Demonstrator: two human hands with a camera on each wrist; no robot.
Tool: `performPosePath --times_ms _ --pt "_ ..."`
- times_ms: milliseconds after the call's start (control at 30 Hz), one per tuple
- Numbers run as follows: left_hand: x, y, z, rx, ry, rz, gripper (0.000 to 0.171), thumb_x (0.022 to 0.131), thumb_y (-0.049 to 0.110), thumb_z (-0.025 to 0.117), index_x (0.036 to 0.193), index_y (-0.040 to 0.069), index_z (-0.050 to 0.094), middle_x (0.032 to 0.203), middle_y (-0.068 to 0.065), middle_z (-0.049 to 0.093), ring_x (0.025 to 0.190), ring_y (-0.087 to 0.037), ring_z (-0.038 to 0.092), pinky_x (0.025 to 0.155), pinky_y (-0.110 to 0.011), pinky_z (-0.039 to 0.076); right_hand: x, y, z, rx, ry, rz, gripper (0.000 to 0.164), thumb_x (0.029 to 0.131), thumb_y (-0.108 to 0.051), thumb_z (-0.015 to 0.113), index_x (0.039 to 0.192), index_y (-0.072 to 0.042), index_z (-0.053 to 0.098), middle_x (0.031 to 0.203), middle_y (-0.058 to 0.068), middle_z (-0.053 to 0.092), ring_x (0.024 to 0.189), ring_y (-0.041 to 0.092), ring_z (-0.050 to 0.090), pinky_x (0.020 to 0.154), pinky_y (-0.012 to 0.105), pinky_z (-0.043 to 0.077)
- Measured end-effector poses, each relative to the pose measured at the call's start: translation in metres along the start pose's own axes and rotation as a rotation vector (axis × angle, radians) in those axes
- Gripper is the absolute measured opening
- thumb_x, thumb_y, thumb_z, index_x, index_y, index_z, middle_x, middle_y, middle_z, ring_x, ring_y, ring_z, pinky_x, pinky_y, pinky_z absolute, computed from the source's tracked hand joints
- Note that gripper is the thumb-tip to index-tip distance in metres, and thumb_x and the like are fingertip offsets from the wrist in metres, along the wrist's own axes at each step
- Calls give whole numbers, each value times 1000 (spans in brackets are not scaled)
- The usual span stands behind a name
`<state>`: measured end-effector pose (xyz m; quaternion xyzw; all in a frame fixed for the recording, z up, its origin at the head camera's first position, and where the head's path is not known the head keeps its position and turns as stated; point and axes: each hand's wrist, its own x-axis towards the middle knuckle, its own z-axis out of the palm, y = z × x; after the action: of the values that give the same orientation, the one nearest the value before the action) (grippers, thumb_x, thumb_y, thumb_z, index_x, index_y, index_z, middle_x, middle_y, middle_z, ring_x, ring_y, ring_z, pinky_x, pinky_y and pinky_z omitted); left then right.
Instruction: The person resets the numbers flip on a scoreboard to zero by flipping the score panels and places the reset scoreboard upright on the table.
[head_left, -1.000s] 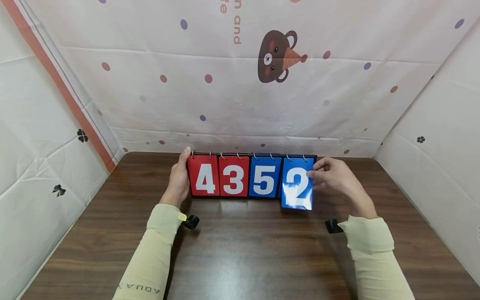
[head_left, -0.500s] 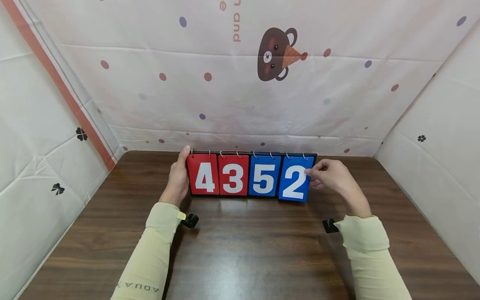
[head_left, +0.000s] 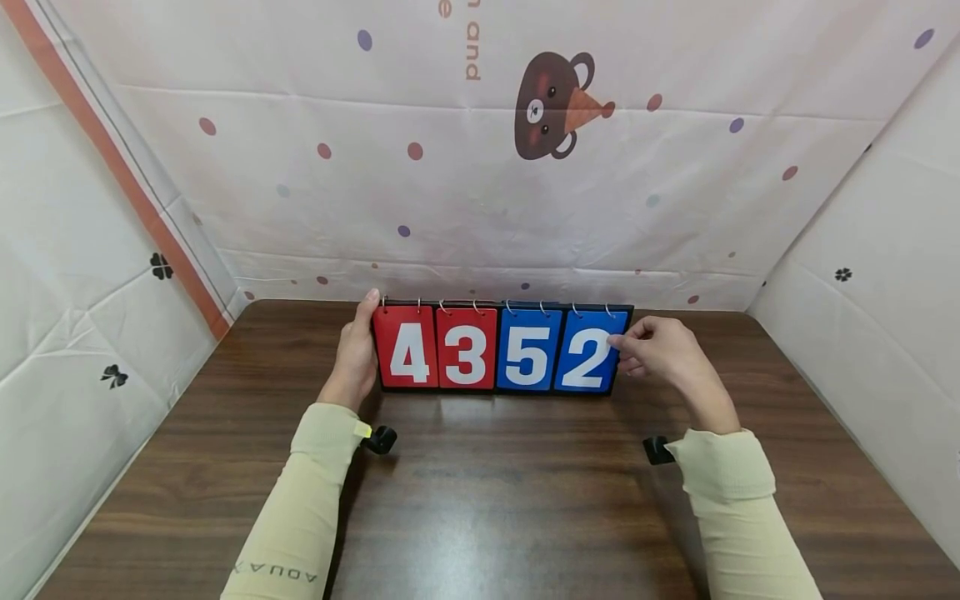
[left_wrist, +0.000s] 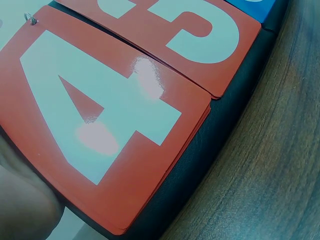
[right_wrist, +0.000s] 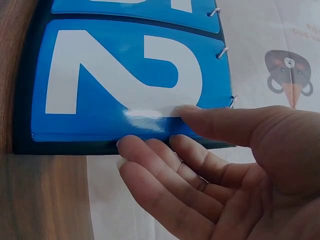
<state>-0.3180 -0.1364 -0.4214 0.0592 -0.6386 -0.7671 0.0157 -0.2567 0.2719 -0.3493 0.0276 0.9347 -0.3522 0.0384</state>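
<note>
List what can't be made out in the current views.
Left hand: fingers hidden behind the board, head view.
Numbers beneath the 4 card: covered by it, left wrist view.
5 card: cut off by the top edge, right wrist view; whole in head view.
Wall lettering: cut off by the top edge, head view.

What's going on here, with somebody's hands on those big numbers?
A person is handling a flip-number board near the far edge of a wooden table. Their left hand holds its left edge. Their right hand is at the opposite end, with its thumb on the blue 2 card. At this moment the board reads, from left to right, red 4, red 3, blue 5 and blue 2.
</note>
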Motion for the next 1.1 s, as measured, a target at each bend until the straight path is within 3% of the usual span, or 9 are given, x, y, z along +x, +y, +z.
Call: performPosePath --times_ms 267,500,667,800,967,1100 --pt "0 1 -1 -7 9 0 66 81 72 54 115 15 56 116 -2 51 113 -16 45 97 -37 36 -3 -5 -2 -103 62 -13 34 94 -34 61 101 0 59 90 17 68 73 21 65 65 36 55" --pt "-1 1 -3 10 12 -6 64 85 69 51 121 15 51 121 -1 47 117 -17 41 101 -40 34 -4 -7 1 -151 152 -35 24 93 -24 60 100 -1 62 94 17 64 79 26 56 65 39 48" --pt "-1 -1 -2 10 0 0 68 82 72 53 119 15 52 120 -2 48 117 -17 42 100 -39 35 -2 -10 1 -119 222 -59 31 96 -18 49 116 4 56 104 22 62 89 32 57 75 47 49" --pt "-1 -1 -1 8 2 4 71 80 74 54 119 14 53 120 -2 48 117 -17 42 100 -39 35 3 -16 -2 -72 267 -99 37 99 -20 39 123 4 54 101 22 64 86 30 61 72 44 49" --pt "0 0 -1 12 -6 6 69 83 71 52 121 14 51 121 -2 47 117 -17 41 102 -40 34 8 -23 -6 -97 287 -126 42 102 -31 29 106 -2 60 86 17 61 75 27 56 62 39 43" --pt "0 0 -1 23 -18 1 70 82 73 52 120 14 51 120 -2 47 116 -17 41 100 -40 35 16 -27 -8 -180 219 -129 50 103 -42 23 87 -5 53 74 11 48 67 27 48 59 39 38"
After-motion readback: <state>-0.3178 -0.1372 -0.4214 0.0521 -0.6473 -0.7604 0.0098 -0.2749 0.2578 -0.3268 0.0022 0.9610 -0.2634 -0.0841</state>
